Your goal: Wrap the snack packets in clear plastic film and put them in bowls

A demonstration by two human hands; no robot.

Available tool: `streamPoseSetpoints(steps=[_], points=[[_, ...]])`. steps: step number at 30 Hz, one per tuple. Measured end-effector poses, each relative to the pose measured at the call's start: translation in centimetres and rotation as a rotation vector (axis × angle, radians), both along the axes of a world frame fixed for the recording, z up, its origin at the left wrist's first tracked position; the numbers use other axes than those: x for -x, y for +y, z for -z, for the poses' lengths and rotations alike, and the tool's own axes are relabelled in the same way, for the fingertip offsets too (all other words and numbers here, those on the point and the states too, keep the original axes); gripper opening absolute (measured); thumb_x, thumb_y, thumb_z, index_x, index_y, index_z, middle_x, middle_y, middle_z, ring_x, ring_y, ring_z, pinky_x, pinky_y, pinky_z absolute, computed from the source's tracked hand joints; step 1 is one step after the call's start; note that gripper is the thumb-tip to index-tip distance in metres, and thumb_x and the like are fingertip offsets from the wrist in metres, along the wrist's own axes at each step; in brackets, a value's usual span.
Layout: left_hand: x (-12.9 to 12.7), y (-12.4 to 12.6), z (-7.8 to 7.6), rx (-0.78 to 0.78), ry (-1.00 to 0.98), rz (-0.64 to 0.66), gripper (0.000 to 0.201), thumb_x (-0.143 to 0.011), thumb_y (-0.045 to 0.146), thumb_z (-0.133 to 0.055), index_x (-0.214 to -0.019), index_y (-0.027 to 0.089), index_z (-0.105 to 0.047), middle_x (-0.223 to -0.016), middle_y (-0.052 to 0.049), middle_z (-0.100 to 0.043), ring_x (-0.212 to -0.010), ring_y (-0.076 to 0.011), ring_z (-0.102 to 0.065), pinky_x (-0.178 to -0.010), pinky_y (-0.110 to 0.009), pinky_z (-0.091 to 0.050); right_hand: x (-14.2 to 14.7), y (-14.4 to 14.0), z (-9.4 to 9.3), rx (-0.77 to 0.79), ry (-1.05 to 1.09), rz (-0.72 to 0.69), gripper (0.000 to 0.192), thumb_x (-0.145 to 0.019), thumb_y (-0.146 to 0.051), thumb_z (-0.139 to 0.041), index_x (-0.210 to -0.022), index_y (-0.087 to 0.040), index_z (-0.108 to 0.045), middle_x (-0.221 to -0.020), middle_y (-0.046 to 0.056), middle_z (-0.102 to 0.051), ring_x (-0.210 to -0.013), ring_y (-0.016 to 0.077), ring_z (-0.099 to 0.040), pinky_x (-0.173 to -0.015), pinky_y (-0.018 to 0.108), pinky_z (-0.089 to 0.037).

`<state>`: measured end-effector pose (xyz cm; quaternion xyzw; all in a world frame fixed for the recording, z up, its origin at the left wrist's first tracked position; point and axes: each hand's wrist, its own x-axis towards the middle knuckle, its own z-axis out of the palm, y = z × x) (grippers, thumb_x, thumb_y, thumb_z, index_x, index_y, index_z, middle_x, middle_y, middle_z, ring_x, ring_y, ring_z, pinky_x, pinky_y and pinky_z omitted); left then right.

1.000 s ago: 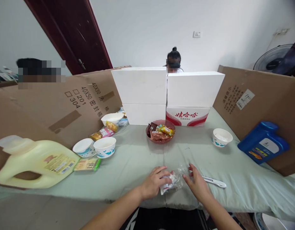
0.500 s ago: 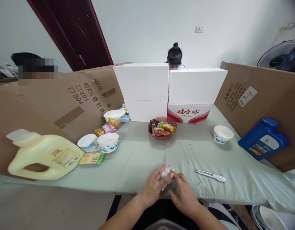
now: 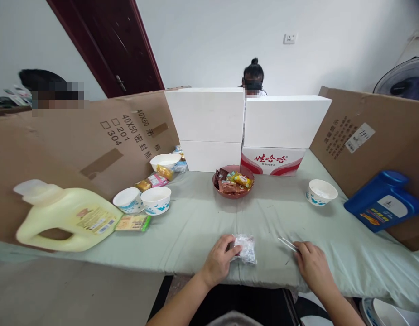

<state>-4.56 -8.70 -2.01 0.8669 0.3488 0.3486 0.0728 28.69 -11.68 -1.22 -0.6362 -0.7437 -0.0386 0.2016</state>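
Note:
My left hand (image 3: 220, 259) is closed at the near table edge, its thumb and fingers gripping the left side of a small clear-plastic-wrapped packet (image 3: 246, 250). The packet rests on the cloth, and its contents are hard to make out through the crinkled wrap. To the right, my right hand (image 3: 312, 263) has its fingers closed over the handle end of a slim white utility knife (image 3: 287, 244). Only the knife's narrow slotted front part shows, pointing up and left; my fingers cover the rest.
Beyond my hands stands a red bowl (image 3: 233, 194) of wrapped snacks. Paper bowls (image 3: 156, 202), snack packs (image 3: 132, 222) and a yellow jug (image 3: 90, 237) are on the left. On the right are another paper bowl (image 3: 320, 194) and a blue bottle (image 3: 382, 203). White boxes (image 3: 209, 117) and cardboard (image 3: 375, 167) wall the table.
My right hand has left the packet and moved right onto the utility knife, which lay alone before. My left hand keeps hold of the packet, now more exposed. The view has shifted slightly.

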Motion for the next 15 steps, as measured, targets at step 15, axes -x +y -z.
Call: streamPoseSetpoints(steps=[15], points=[[0.3,-0.3,0.2,0.108,-0.122,0.033,0.030,-0.082,0.002,-0.041,-0.095,0.019,-0.062,-0.095,-0.009,-0.060,-0.111,-0.0219,-0.056,-0.093,-0.037,-0.051,3.8,2.1,-3.2,0.158,-0.144,-0.291,0.029,-0.087,-0.012,-0.045,-0.101,-0.028,-0.064,-0.088,0.002,-0.061,-0.073,0.0157,-0.060,-0.066,0.027,-0.041]])
